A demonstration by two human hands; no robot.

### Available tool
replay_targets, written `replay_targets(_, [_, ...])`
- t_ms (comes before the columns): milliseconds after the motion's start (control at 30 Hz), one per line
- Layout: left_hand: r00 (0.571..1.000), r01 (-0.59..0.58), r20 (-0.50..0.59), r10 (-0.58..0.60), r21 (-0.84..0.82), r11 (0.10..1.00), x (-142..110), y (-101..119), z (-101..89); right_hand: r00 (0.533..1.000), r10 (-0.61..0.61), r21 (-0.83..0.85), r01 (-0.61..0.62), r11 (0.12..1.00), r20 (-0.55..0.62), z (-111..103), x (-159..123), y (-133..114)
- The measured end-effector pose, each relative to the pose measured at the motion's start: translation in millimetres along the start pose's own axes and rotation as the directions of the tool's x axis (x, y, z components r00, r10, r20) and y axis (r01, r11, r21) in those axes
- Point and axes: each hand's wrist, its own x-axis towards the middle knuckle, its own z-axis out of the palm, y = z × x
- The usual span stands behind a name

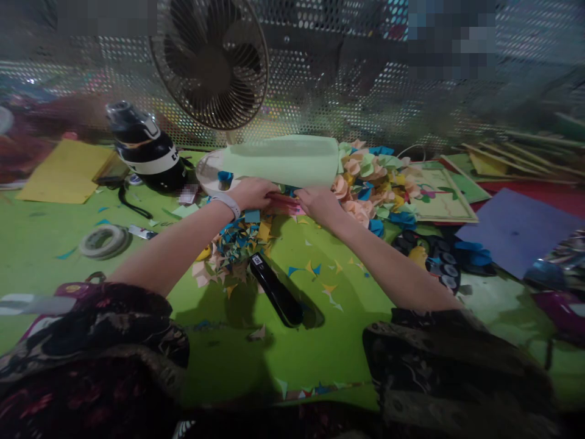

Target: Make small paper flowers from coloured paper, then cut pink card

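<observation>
My left hand [255, 194], with a pale band on its wrist, has its fingers closed on one end of some folded pink paper [287, 205]. The other end is gripped by my right hand [319, 203]. Much of the paper is hidden by the fingers. Just behind both hands lies a curled light green sheet [283, 160]. Small blue and yellow paper scraps [242, 238] are heaped below my left hand. A black stapler [276, 291] rests on the green tabletop [338, 353] nearer to me. Right of my right hand is a pile of folded paper flowers [365, 180].
A fan [210, 67] stands at the back before a perforated metal panel [320, 91]. At left are a black bottle [148, 155], a yellow sheet [61, 171] and a tape roll [104, 241]. A purple sheet [516, 228] and a framed flower picture [441, 192] lie at right.
</observation>
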Motion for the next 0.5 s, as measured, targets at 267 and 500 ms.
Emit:
replay_targets(267, [0.996,0.086,0.031,-0.088,0.077,0.993,7,-6,-2.7,0.981,-0.164,0.099,0.174,0.980,-0.105,13,-2,-4])
replay_targets(500, [0.995,0.064,0.078,-0.064,0.011,0.998,8,-7,-6.3,0.974,-0.195,0.065,0.203,0.977,-0.114,7,5,-13])
